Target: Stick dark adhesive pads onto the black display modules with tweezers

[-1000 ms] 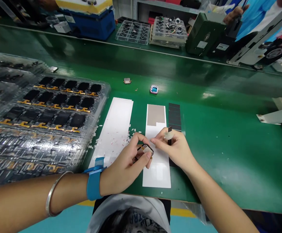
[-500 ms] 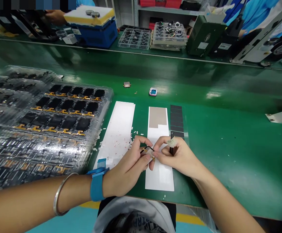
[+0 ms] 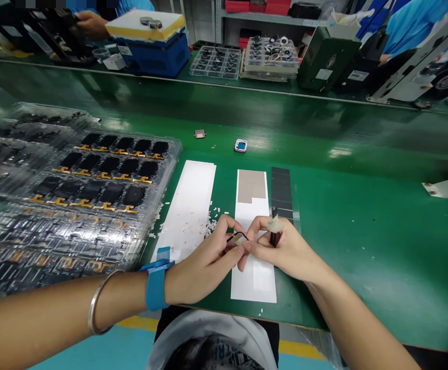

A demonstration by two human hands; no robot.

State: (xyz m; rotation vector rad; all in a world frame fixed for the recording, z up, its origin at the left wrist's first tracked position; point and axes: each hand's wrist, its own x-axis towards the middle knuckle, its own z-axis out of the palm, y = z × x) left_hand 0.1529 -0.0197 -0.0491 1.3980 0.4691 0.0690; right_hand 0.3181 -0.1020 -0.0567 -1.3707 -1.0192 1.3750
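Note:
My left hand is closed, pinching a small flat display part with a black edge and a bit of gold flex. My right hand has thumb and forefinger pressed against the right edge of that part. A slim black tool, perhaps tweezers, is tucked upright in the right hand's other fingers, with a pale crumpled scrap at it. Fingers hide much of the part. Both hands are over a white sheet with a tan adhesive patch at its far end.
Left of the hands lies another white sheet, with small white bits around it. Clear trays of black screens fill the left. A black strip and two small parts, including a blue-faced one, lie beyond. Shelf boxes stand behind.
The view has shifted slightly. Both hands stay together at the display part, which is turned a little and shows less gold at its lower edge.

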